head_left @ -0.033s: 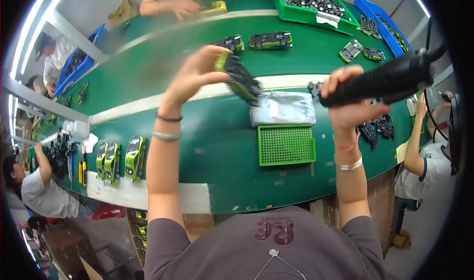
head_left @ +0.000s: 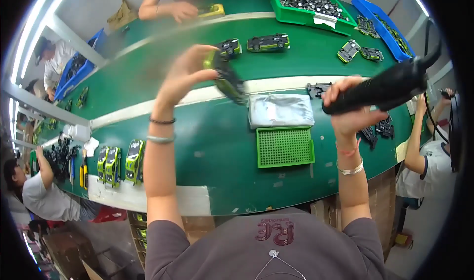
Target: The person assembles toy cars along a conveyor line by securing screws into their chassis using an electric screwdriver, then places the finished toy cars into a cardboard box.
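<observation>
My left hand (head_left: pixel 183 75) is closed on one end of a green-and-black toy car (head_left: pixel 229 85), held tilted above the bench with its dark side to the right. Motion smears that car a little. In my right hand (head_left: pixel 348 107) lies a black electric screwdriver (head_left: pixel 380 85); the fingers wrap its body, the thumb sticks out, and a cable leaves its upper right end. Between the hands, a grey-white plastic bag (head_left: pixel 280 110) lies behind a green perforated tray (head_left: pixel 284 147). Black chassis parts (head_left: pixel 384 127) sit beside my right hand.
Toy cars (head_left: pixel 134 161) stand near the bench's left front, by yellow-handled tools (head_left: pixel 84 169). Upturned cars (head_left: pixel 268 42) lie on the far strip, beyond a pale divider (head_left: pixel 118 113). A green bin (head_left: pixel 306 8) holds small metal-and-black parts. Co-workers sit left, right and opposite.
My left hand and the toy car have shifted slightly left, away from the plastic bag. My right hand still grips the screwdriver, almost in place.
</observation>
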`<state>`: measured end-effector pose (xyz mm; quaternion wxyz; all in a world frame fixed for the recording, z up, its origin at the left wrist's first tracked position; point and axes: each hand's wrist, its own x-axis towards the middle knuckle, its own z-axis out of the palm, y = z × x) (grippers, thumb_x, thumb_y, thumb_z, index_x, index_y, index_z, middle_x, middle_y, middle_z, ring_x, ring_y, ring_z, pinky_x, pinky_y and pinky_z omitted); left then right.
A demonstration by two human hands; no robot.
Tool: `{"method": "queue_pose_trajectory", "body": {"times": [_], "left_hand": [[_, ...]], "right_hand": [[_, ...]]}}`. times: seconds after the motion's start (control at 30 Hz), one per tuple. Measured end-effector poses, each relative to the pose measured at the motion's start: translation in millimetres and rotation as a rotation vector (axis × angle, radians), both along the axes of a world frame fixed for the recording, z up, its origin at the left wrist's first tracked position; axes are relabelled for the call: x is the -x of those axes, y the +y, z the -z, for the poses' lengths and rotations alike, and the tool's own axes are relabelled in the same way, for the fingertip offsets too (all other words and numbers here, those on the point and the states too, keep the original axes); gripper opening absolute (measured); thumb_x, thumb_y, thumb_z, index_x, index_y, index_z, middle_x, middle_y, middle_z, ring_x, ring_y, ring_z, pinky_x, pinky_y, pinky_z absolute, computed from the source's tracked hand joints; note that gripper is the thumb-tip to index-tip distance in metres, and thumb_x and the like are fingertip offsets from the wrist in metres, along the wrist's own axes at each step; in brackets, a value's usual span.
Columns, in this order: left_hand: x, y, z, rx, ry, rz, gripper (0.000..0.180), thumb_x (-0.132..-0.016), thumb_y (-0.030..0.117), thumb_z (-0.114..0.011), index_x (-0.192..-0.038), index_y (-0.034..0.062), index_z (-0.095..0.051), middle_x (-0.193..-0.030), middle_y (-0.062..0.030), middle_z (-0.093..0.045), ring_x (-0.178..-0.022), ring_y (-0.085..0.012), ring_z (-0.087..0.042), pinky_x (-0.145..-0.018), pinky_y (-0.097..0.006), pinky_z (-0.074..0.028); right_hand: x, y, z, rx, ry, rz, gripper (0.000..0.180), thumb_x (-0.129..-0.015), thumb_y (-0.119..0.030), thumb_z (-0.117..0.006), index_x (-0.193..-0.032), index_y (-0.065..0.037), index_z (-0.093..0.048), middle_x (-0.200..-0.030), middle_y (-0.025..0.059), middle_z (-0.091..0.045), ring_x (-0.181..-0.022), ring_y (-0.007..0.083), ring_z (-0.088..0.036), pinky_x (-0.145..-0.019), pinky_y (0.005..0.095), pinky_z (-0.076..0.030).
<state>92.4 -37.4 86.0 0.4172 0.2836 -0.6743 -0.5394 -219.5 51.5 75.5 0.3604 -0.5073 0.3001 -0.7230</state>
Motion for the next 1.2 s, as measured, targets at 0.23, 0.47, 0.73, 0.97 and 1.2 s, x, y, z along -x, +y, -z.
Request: {"method": "queue_pose_trajectory", "body": {"times": [0.23,0.47,0.73,0.97,1.2], "left_hand": [[13.0,-45.3,8.5,0.648,-1.24,-0.304,0.039,-0.064,0.024,-0.07,-0.096,0.0045,-0.062,-0.092,-0.0158,-0.062,-0.088,-0.0309,-0.059,-0.077,-0.038,-0.049],[93.8,-82.1,38.3,0.71,-0.98,-0.148,0.032,-0.07,0.031,-0.069,-0.088,0.0058,-0.064,-0.086,-0.015,-0.063,-0.085,-0.0308,-0.06,-0.074,-0.039,-0.048],[215.7,-94.2,31.9,0.798,-0.913,0.062,0.031,-0.078,0.028,-0.063,-0.1,0.0059,-0.063,-0.095,-0.0166,-0.06,-0.091,-0.0322,-0.057,-0.081,-0.039,-0.046],[264.5,-86.8,60.8,0.785,-0.95,0.05,0.032,-0.076,0.022,-0.064,-0.104,0.0078,-0.059,-0.1,-0.0137,-0.06,-0.096,-0.0312,-0.056,-0.081,-0.04,-0.047],[54.5,-56.0,42.9,0.748,-1.378,-0.156,0.039,-0.067,0.009,-0.068,-0.099,0.007,-0.047,-0.089,-0.0174,-0.057,-0.087,-0.034,-0.057,-0.072,-0.042,-0.049]], "right_hand": [[53.5,41.5,73.9,-0.127,0.065,0.134,0.089,-0.057,-0.088,-0.037,-0.083,-0.003,-0.042,-0.062,0.0073,-0.047,-0.051,0.0161,-0.048,-0.049,0.0265,-0.042],[58.4,35.9,78.2,-0.098,0.041,0.096,0.086,-0.062,-0.085,-0.035,-0.086,-0.003,-0.042,-0.065,0.0076,-0.047,-0.052,0.016,-0.049,-0.05,0.0263,-0.042],[58.0,38.8,79.4,-0.087,0.043,0.136,0.088,-0.061,-0.086,-0.034,-0.085,-0.002,-0.044,-0.064,0.0073,-0.048,-0.052,0.0152,-0.05,-0.049,0.0249,-0.041],[57.6,39.4,79.2,-0.087,0.043,0.116,0.087,-0.062,-0.086,-0.032,-0.084,-0.002,-0.044,-0.063,0.0074,-0.048,-0.052,0.0157,-0.05,-0.049,0.0261,-0.042],[59.5,40.0,72.3,-0.17,0.054,0.187,0.085,-0.066,-0.083,-0.034,-0.089,-0.002,-0.046,-0.071,0.0069,-0.049,-0.061,0.0152,-0.051,-0.058,0.0261,-0.042]]}}
